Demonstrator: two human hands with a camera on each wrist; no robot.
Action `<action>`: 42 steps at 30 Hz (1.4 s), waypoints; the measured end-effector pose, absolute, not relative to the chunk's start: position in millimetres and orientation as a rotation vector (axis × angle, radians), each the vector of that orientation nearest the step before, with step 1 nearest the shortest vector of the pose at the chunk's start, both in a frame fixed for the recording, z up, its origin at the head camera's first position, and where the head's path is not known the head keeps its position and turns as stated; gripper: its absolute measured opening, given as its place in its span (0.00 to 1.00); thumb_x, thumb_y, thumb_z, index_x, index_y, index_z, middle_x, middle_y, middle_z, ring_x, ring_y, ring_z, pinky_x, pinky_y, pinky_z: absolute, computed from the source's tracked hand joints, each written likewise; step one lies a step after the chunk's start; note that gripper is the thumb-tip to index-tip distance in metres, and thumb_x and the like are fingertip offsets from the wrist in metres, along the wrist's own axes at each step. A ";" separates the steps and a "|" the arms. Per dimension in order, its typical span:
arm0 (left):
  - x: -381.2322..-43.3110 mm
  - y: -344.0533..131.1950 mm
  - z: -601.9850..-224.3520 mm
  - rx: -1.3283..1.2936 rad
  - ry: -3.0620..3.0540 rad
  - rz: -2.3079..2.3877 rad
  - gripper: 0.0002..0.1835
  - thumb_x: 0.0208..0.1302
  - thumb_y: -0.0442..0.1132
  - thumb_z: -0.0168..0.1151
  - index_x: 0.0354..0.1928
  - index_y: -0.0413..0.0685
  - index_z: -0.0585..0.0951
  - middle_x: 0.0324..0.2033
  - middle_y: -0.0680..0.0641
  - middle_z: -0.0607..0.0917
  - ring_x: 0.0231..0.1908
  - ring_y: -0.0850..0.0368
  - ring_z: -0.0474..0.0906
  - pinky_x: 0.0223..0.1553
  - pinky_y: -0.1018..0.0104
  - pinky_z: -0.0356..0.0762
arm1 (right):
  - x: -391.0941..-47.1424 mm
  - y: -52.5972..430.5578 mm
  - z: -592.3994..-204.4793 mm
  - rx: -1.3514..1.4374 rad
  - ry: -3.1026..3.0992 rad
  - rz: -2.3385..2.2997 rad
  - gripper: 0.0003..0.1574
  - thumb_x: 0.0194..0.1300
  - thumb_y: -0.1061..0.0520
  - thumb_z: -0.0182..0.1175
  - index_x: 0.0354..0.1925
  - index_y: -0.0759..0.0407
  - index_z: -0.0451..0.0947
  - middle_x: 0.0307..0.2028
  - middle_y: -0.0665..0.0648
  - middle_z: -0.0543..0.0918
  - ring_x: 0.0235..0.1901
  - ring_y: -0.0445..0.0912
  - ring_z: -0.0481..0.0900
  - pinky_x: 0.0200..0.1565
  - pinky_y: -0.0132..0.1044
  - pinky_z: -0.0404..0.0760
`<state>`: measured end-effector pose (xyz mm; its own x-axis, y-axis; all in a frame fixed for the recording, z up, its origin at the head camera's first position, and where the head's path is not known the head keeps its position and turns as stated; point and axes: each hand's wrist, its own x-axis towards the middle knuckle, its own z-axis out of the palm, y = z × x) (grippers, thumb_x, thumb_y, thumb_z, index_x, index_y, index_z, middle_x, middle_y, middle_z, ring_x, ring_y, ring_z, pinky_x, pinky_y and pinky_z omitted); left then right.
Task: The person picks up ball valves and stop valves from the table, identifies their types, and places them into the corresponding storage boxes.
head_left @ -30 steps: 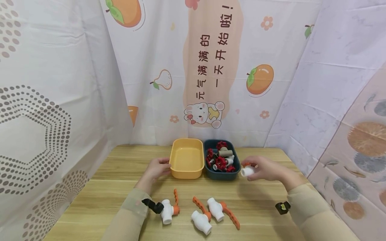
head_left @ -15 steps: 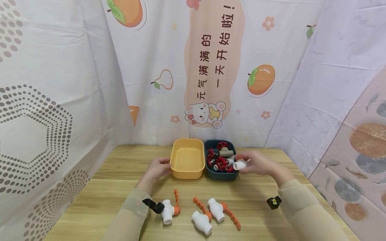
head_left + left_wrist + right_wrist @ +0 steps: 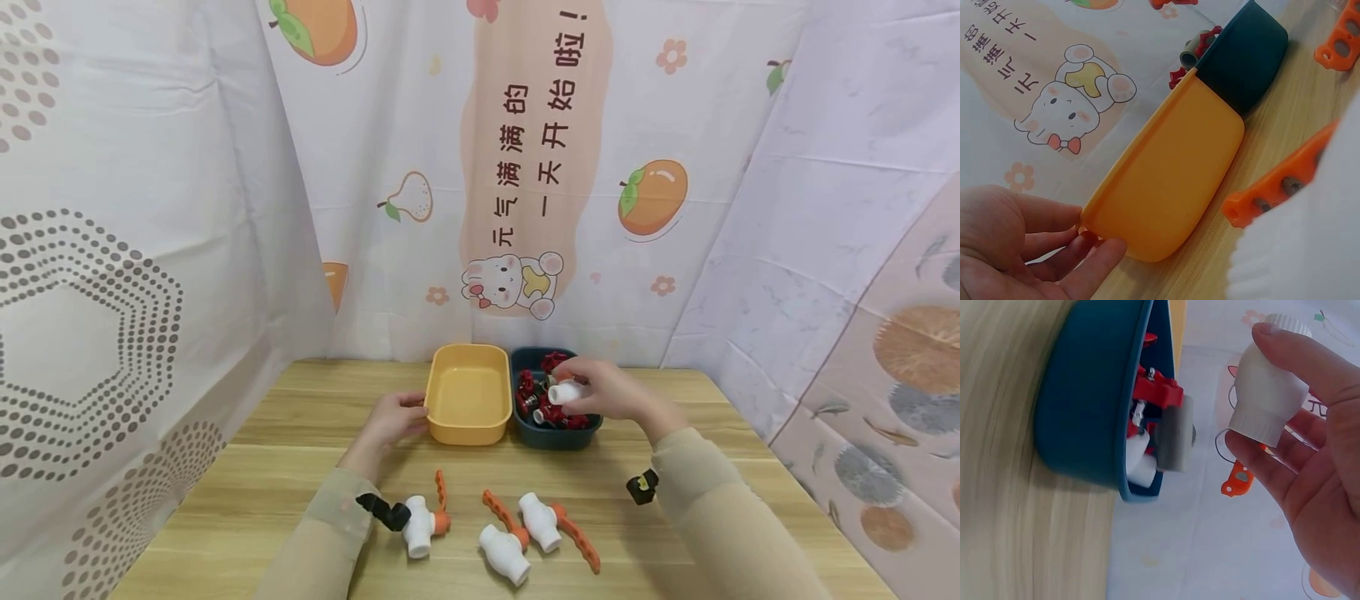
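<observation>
Carries white ball valve leftward in right hand: now over blue tub, at its right rim half a second ago, outside it a second ago. Pinches the valve between thumb and bent fingertips, clear of the contents below. Keeps left hand in the same spot, fingers and thumb part-curled on the near end of yellow tub. Leaves three more white valves as before, between and nearer than the hands, on wood-grain table. Notes matte bulbous plastic, ribbed collars, smooth tub walls with rounded corners. Sees from right wrist, below that hand, red fittings and dull grey pipe; also, behind the fingers, perforated orange handle, mostly hidden from the head view. Gets from left wrist alone the thumb's placement on the yellow wall.
</observation>
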<state>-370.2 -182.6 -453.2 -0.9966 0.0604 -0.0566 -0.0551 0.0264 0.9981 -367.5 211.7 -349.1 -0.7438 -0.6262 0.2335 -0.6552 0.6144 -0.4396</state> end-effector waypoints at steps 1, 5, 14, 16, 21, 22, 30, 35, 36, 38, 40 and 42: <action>-370.3 -182.3 -453.0 0.004 2.189 2.136 0.24 0.70 0.23 0.56 0.67 0.24 0.69 0.61 0.25 0.74 0.57 0.33 0.79 0.59 0.43 0.78 | -369.4 209.3 -349.9 1.094 -2.768 0.786 0.28 0.59 0.58 0.76 0.57 0.56 0.82 0.54 0.56 0.83 0.48 0.49 0.77 0.49 0.44 0.82; -370.3 -181.7 -452.9 0.000 2.188 2.137 0.24 0.70 0.23 0.56 0.67 0.24 0.70 0.61 0.25 0.74 0.57 0.33 0.79 0.58 0.43 0.79 | -375.2 200.5 -352.7 1.041 -2.781 0.802 0.28 0.58 0.57 0.76 0.57 0.54 0.82 0.54 0.54 0.83 0.50 0.49 0.77 0.52 0.47 0.82; -372.4 -181.9 -454.4 -0.008 2.194 2.136 0.24 0.70 0.23 0.57 0.67 0.25 0.70 0.62 0.26 0.75 0.57 0.33 0.79 0.57 0.44 0.80 | -390.5 180.0 -358.3 0.957 -2.767 0.786 0.31 0.59 0.56 0.76 0.60 0.55 0.80 0.56 0.56 0.83 0.54 0.52 0.79 0.58 0.51 0.81; -372.5 -181.9 -454.1 -0.015 2.198 2.133 0.24 0.70 0.23 0.57 0.67 0.25 0.71 0.61 0.26 0.75 0.56 0.33 0.79 0.57 0.44 0.80 | -394.1 174.1 -359.4 0.969 -2.745 0.774 0.32 0.58 0.57 0.76 0.60 0.57 0.80 0.56 0.57 0.83 0.54 0.53 0.79 0.58 0.51 0.81; -372.1 -181.9 -453.5 -0.017 2.202 2.127 0.24 0.70 0.23 0.57 0.67 0.25 0.70 0.61 0.26 0.75 0.56 0.34 0.79 0.57 0.44 0.80 | -400.1 157.6 -359.1 0.935 -2.772 0.773 0.32 0.59 0.56 0.76 0.61 0.58 0.80 0.57 0.58 0.82 0.55 0.53 0.78 0.60 0.51 0.80; -371.9 -182.0 -453.3 -0.011 2.203 2.126 0.24 0.70 0.23 0.56 0.67 0.24 0.70 0.61 0.26 0.75 0.56 0.34 0.79 0.58 0.44 0.79 | -401.2 154.3 -359.2 0.914 -2.789 0.770 0.32 0.59 0.55 0.76 0.61 0.58 0.80 0.57 0.58 0.82 0.56 0.53 0.78 0.61 0.51 0.79; -371.5 -182.4 -452.5 -0.010 2.194 2.129 0.24 0.70 0.23 0.56 0.67 0.24 0.70 0.61 0.26 0.75 0.57 0.32 0.78 0.58 0.44 0.79 | -407.2 129.7 -365.3 0.783 -2.893 0.776 0.34 0.60 0.53 0.76 0.63 0.57 0.79 0.58 0.57 0.81 0.57 0.52 0.75 0.65 0.53 0.75; -371.2 -183.2 -451.6 -0.007 2.202 2.134 0.23 0.69 0.23 0.57 0.66 0.25 0.72 0.60 0.27 0.76 0.55 0.36 0.80 0.58 0.43 0.79 | -406.4 115.9 -368.4 0.720 -2.959 0.798 0.35 0.60 0.53 0.76 0.64 0.55 0.78 0.59 0.55 0.80 0.55 0.51 0.75 0.63 0.56 0.76; -371.2 -183.3 -451.5 -0.005 2.200 2.136 0.23 0.69 0.23 0.57 0.66 0.25 0.72 0.60 0.27 0.76 0.54 0.36 0.81 0.58 0.43 0.79 | -406.4 113.5 -369.3 0.720 -2.966 0.803 0.35 0.60 0.53 0.76 0.64 0.55 0.78 0.59 0.55 0.80 0.54 0.51 0.75 0.63 0.56 0.76; -370.9 -183.4 -451.2 0.006 2.198 2.138 0.23 0.69 0.23 0.57 0.65 0.24 0.71 0.59 0.27 0.76 0.54 0.36 0.81 0.58 0.43 0.79 | -406.2 109.4 -371.5 0.734 -2.974 0.802 0.34 0.60 0.54 0.76 0.64 0.55 0.78 0.58 0.55 0.80 0.53 0.51 0.75 0.62 0.55 0.77; -370.5 -183.3 -450.9 0.013 2.191 2.139 0.23 0.69 0.23 0.57 0.66 0.23 0.71 0.60 0.25 0.75 0.55 0.34 0.80 0.58 0.42 0.79 | -406.4 106.4 -374.5 0.757 -2.973 0.802 0.33 0.60 0.55 0.75 0.63 0.55 0.79 0.57 0.54 0.80 0.51 0.50 0.75 0.62 0.53 0.78; -370.1 -183.2 -451.0 0.019 2.185 2.138 0.24 0.70 0.22 0.56 0.66 0.22 0.70 0.60 0.24 0.74 0.56 0.33 0.79 0.58 0.42 0.79 | -406.2 104.2 -377.1 0.774 -2.970 0.809 0.32 0.60 0.55 0.75 0.62 0.55 0.79 0.55 0.54 0.81 0.50 0.50 0.75 0.62 0.51 0.78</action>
<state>-370.1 -183.2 -451.0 -0.9964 0.0677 -0.0513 -0.0498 0.0236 0.9985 -406.2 104.2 -377.1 -0.8805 -0.4647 0.0938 -0.4480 0.7511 -0.4850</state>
